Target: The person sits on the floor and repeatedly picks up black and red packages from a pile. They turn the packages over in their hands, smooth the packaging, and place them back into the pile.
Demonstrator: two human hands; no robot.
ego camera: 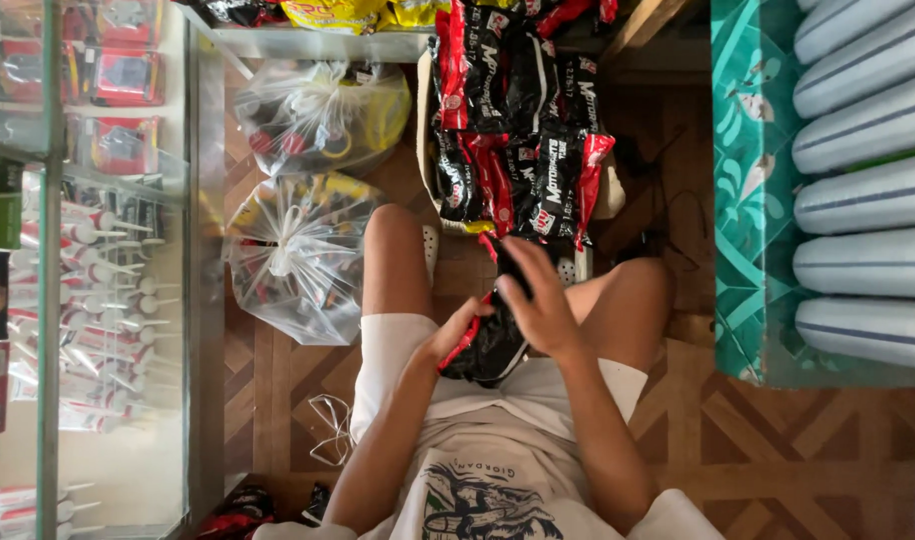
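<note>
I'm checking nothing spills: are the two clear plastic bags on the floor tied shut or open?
Tied shut: each clear plastic bag has its top gathered into a knot, contents inside.
</note>
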